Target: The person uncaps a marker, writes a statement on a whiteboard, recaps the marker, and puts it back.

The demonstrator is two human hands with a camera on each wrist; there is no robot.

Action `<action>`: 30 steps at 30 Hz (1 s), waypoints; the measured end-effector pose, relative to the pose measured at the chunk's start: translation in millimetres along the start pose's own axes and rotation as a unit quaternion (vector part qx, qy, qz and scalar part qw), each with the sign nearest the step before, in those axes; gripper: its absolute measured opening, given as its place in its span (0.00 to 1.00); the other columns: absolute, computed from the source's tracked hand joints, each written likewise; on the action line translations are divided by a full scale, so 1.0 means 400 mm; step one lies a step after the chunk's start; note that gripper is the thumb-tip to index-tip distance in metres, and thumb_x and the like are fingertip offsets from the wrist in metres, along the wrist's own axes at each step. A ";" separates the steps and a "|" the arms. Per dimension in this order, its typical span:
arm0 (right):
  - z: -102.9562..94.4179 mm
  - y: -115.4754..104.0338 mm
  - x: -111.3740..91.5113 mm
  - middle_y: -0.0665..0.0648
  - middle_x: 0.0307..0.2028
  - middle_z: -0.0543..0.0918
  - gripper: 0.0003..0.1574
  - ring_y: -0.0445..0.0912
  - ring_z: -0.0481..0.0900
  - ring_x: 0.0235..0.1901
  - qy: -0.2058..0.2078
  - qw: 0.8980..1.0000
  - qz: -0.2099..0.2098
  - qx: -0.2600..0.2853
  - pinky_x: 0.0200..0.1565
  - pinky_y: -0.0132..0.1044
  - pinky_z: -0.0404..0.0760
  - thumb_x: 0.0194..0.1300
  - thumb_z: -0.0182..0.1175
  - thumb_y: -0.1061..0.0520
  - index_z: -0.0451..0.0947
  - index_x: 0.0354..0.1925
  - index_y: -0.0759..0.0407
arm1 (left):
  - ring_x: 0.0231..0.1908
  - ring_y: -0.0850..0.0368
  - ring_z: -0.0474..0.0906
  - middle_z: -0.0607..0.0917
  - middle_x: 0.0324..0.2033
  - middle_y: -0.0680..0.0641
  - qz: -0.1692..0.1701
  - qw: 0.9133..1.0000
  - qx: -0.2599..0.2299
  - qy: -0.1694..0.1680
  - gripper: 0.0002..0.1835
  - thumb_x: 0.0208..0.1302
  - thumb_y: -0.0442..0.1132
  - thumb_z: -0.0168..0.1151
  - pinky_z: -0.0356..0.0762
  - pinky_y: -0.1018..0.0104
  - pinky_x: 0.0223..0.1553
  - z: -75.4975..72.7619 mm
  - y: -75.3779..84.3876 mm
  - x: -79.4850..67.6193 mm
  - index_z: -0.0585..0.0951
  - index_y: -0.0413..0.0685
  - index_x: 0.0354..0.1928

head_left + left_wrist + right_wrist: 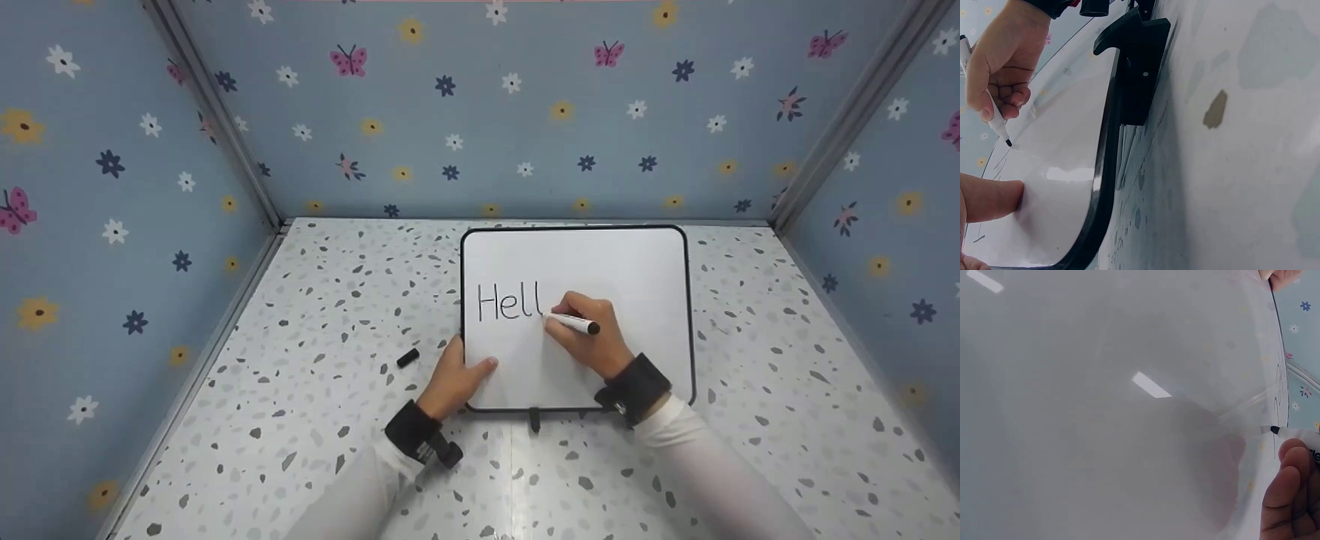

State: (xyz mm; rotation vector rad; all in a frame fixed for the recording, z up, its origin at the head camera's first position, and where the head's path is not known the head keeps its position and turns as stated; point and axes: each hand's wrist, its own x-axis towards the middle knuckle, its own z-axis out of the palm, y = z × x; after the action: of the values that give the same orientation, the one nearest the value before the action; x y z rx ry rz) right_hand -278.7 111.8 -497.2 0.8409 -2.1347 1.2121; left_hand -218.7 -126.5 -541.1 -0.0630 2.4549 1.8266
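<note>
Flowery blue walls point(517, 75) stand behind and either side of the whiteboard point(600, 262), speckled tabletop point(337, 300) under it. Left hand point(454, 379) pinches the whiteboard's left edge; right hand point(607, 341) pinches the marker point(574, 322) around its middle. I'd keep that edge steady, tip pressure light and palm clear of the "Hell" lettering point(510, 305) (glossy surface, probably smears easily). Black cap point(408, 358) lies left of the whiteboard.

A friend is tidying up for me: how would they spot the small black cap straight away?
In the head view, the speckled table bears a black-framed whiteboard. Left of the whiteboard, apart from it, lies the small black cap. Unlike the table's flat, irregular grey flecks, it is a solid, straight-sided cylinder.
</note>
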 end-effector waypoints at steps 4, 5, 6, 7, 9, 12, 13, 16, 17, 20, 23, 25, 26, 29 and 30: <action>-0.004 0.002 0.000 0.57 0.19 0.85 0.07 0.36 0.67 0.19 0.006 1.000 -0.001 0.003 0.25 0.23 0.62 0.50 0.63 0.71 0.77 0.22 0.63 | 0.74 0.32 0.73 0.73 0.74 0.28 0.003 1.000 0.001 0.001 0.36 0.72 0.36 0.66 0.67 0.39 0.79 0.001 0.000 0.002 0.65 0.30 0.77; -0.005 0.002 0.000 0.57 0.18 0.84 0.07 0.36 0.67 0.19 0.008 1.000 -0.001 0.005 0.25 0.22 0.62 0.50 0.63 0.72 0.77 0.22 0.63 | 0.74 0.33 0.73 0.73 0.74 0.28 0.004 1.000 0.000 0.002 0.36 0.72 0.36 0.66 0.67 0.39 0.79 0.001 -0.001 0.003 0.65 0.30 0.77; -0.005 0.002 0.000 0.57 0.18 0.84 0.08 0.37 0.67 0.19 0.010 1.000 -0.002 0.007 0.25 0.22 0.62 0.50 0.63 0.72 0.77 0.22 0.63 | 0.73 0.33 0.73 0.74 0.73 0.28 0.005 1.000 -0.001 0.002 0.36 0.72 0.36 0.66 0.68 0.39 0.79 0.001 -0.001 0.003 0.65 0.30 0.77; -0.006 0.002 0.000 0.57 0.18 0.84 0.08 0.37 0.67 0.19 0.011 1.000 -0.003 0.009 0.25 0.22 0.62 0.50 0.63 0.72 0.77 0.22 0.63 | 0.73 0.33 0.74 0.74 0.73 0.28 0.005 1.000 -0.002 0.002 0.35 0.72 0.36 0.66 0.68 0.40 0.79 0.001 -0.001 0.003 0.66 0.31 0.76; -0.007 0.001 0.002 0.57 0.18 0.84 0.07 0.37 0.68 0.19 0.012 1.000 -0.002 0.010 0.25 0.22 0.62 0.50 0.62 0.72 0.78 0.22 0.63 | 0.72 0.33 0.75 0.75 0.72 0.29 0.004 1.000 -0.003 0.004 0.35 0.72 0.35 0.66 0.69 0.40 0.79 0.001 -0.001 0.004 0.67 0.31 0.75; -0.008 -0.001 0.004 0.57 0.18 0.84 0.07 0.37 0.68 0.19 0.011 1.000 0.003 0.011 0.25 0.22 0.62 0.50 0.62 0.72 0.78 0.22 0.63 | 0.71 0.34 0.76 0.76 0.71 0.29 0.003 1.000 -0.002 0.004 0.34 0.72 0.35 0.66 0.70 0.40 0.78 0.001 -0.001 0.005 0.67 0.31 0.75; -0.009 -0.001 0.005 0.56 0.18 0.84 0.07 0.37 0.68 0.19 0.012 1.000 0.006 0.011 0.25 0.22 0.62 0.50 0.62 0.72 0.78 0.22 0.63 | 0.71 0.35 0.76 0.76 0.71 0.29 0.002 1.000 -0.001 0.004 0.34 0.72 0.36 0.66 0.70 0.40 0.78 0.001 0.000 0.005 0.67 0.32 0.75; -0.011 0.000 0.006 0.56 0.18 0.84 0.07 0.37 0.68 0.18 0.019 1.000 0.010 0.014 0.24 0.22 0.63 0.50 0.62 0.72 0.78 0.22 0.63 | 0.71 0.35 0.76 0.76 0.71 0.30 0.002 1.000 0.001 0.003 0.34 0.72 0.36 0.66 0.70 0.41 0.78 0.001 -0.001 0.006 0.67 0.32 0.75; -0.011 0.001 0.006 0.56 0.18 0.84 0.07 0.37 0.69 0.19 0.023 1.000 0.011 0.015 0.24 0.23 0.63 0.50 0.63 0.72 0.78 0.22 0.63 | 0.71 0.35 0.76 0.76 0.71 0.30 0.001 1.000 0.001 0.003 0.34 0.72 0.36 0.66 0.70 0.41 0.78 0.001 -0.001 0.006 0.67 0.32 0.75; -0.012 0.004 0.007 0.57 0.19 0.86 0.08 0.37 0.70 0.19 0.038 0.999 0.009 0.014 0.24 0.23 0.65 0.50 0.63 0.73 0.78 0.22 0.64 | 0.70 0.35 0.76 0.76 0.71 0.30 0.003 1.000 -0.001 0.003 0.34 0.72 0.36 0.66 0.71 0.41 0.77 0.001 -0.002 0.006 0.67 0.32 0.75; -0.012 0.009 0.009 0.57 0.21 0.88 0.08 0.37 0.71 0.19 0.052 0.999 0.007 0.008 0.25 0.23 0.66 0.50 0.63 0.74 0.79 0.23 0.64 | 0.69 0.36 0.77 0.77 0.69 0.30 0.002 1.000 -0.002 0.002 0.33 0.73 0.36 0.66 0.72 0.41 0.76 0.001 -0.001 0.005 0.67 0.32 0.74; -0.012 0.011 0.010 0.57 0.21 0.88 0.08 0.37 0.71 0.20 0.060 0.998 0.006 0.003 0.25 0.22 0.66 0.51 0.64 0.74 0.79 0.24 0.64 | 0.69 0.36 0.77 0.78 0.69 0.30 0.000 1.000 0.000 0.001 0.33 0.73 0.36 0.66 0.73 0.41 0.76 0.002 -0.001 0.004 0.67 0.32 0.74; -0.011 0.013 0.010 0.57 0.21 0.88 0.08 0.37 0.72 0.20 0.062 0.998 0.006 0.000 0.26 0.22 0.66 0.51 0.64 0.73 0.80 0.25 0.64 | 0.68 0.36 0.77 0.78 0.68 0.30 -0.001 1.000 0.000 0.001 0.33 0.73 0.36 0.66 0.73 0.41 0.75 0.001 -0.001 0.004 0.67 0.32 0.74; -0.011 0.015 0.011 0.57 0.21 0.87 0.07 0.38 0.73 0.20 0.067 0.998 0.007 -0.003 0.26 0.21 0.67 0.52 0.65 0.72 0.81 0.26 0.64 | 0.68 0.36 0.77 0.78 0.68 0.30 -0.002 1.000 0.004 0.001 0.33 0.73 0.36 0.66 0.73 0.41 0.76 0.001 0.000 0.003 0.67 0.31 0.74; -0.011 0.016 0.012 0.57 0.21 0.87 0.06 0.39 0.73 0.20 0.068 0.998 0.007 -0.003 0.27 0.21 0.67 0.52 0.66 0.72 0.81 0.26 0.64 | 0.68 0.36 0.77 0.78 0.68 0.30 -0.002 1.000 0.005 0.001 0.33 0.73 0.37 0.66 0.72 0.41 0.76 0.001 0.000 0.003 0.67 0.31 0.74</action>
State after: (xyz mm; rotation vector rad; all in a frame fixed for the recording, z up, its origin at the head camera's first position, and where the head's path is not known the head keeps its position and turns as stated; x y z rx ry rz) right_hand -285.7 117.1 -495.2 0.7212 -2.0380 1.2337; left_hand -219.9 -126.2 -541.5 -0.0681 2.4642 1.8131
